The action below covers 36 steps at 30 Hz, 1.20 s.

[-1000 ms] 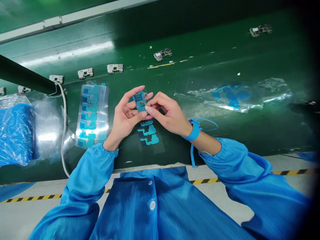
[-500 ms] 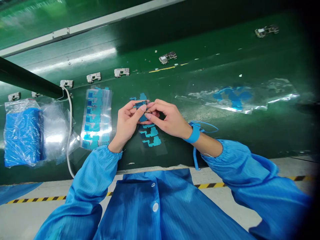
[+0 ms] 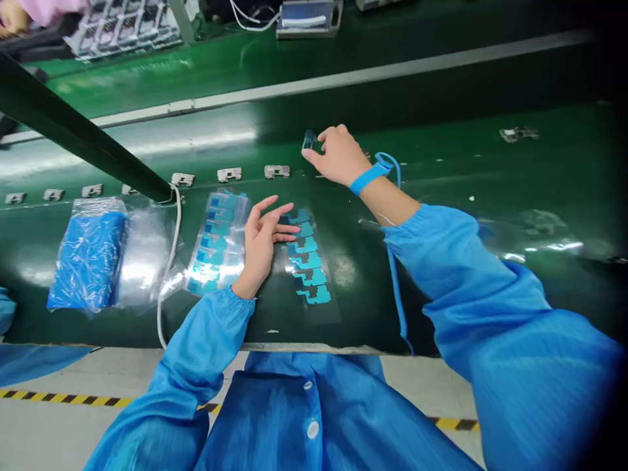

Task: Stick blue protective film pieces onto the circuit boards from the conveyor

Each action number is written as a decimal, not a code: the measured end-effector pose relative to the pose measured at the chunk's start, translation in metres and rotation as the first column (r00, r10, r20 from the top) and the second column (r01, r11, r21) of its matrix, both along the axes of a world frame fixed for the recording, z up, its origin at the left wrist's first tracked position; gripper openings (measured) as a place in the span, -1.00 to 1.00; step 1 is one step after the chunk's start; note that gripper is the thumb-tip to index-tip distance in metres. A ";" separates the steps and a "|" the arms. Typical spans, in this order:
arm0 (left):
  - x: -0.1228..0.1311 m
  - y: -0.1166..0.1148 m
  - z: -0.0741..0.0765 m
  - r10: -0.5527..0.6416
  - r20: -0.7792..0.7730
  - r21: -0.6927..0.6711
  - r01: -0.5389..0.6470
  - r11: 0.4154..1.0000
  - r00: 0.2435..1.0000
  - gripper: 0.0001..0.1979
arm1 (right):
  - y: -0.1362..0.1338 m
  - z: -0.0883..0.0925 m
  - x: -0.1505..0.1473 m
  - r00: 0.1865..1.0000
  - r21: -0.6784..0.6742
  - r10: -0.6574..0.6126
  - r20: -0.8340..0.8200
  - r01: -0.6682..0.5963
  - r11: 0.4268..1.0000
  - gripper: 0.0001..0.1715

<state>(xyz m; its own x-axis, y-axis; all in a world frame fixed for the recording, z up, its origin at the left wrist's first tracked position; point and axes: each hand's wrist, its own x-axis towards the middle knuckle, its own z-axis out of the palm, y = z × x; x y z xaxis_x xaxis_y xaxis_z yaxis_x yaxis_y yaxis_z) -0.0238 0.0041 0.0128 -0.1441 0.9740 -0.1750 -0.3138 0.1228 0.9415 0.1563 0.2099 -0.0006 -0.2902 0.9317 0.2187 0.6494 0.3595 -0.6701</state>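
Observation:
My right hand [image 3: 338,156] is stretched forward over the green conveyor belt [image 3: 441,170], fingers pinched on a small blue circuit board [image 3: 309,140] held just above the belt. A blue wrist strap [image 3: 369,176] with a coiled cord circles that wrist. My left hand [image 3: 262,239] rests low over the belt with fingers spread, empty, its fingertips touching a clear strip of teal stickers [image 3: 309,258]. Both arms wear blue sleeves.
A second sheet of teal stickers [image 3: 216,242] lies left of my left hand. A bag of blue material [image 3: 88,258] and clear bags sit farther left beside a white cable [image 3: 169,261]. Several small metal parts [image 3: 229,174] line the belt. A dark bar [image 3: 78,134] crosses upper left.
My hands have parted. The right hand carried the small board forward to the belt's far side; the left hand let go, opened and dropped to the sticker strip. The view tilted up.

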 end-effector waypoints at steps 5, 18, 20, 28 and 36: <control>-0.002 0.004 -0.003 -0.005 0.052 -0.003 0.005 1.000 0.999 -0.67 | 0.026 0.019 -0.071 0.850 -0.169 0.288 0.442 -0.237 0.957 -0.56; -0.002 0.013 -0.013 -0.077 0.130 0.023 0.074 0.997 0.989 -0.41 | -0.033 0.062 -0.067 0.895 -0.246 -0.081 -0.439 -0.033 0.969 -0.83; 0.003 0.013 -0.012 -0.014 0.162 0.113 -0.005 0.994 0.987 -0.33 | -0.064 0.050 -0.062 0.757 -0.423 -0.196 -0.623 -0.115 0.899 -0.69; -0.001 0.018 -0.022 0.052 0.276 0.196 -0.109 0.974 0.960 -0.59 | -0.137 0.002 -0.009 0.902 -0.312 -0.007 -0.431 -0.142 0.939 -0.42; -0.005 0.017 -0.023 -0.151 0.210 0.029 0.148 0.989 0.966 -0.77 | -0.206 0.007 0.059 0.851 -0.063 0.508 0.129 -0.505 0.861 -0.61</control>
<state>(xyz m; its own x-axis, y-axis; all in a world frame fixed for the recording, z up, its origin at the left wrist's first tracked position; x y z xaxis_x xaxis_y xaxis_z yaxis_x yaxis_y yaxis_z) -0.0290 0.0207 -0.0102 0.0424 0.9839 -0.1735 -0.4844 0.1721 0.8577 0.2156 0.0036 0.0062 -0.7485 0.6522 0.1201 0.4675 0.6474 -0.6019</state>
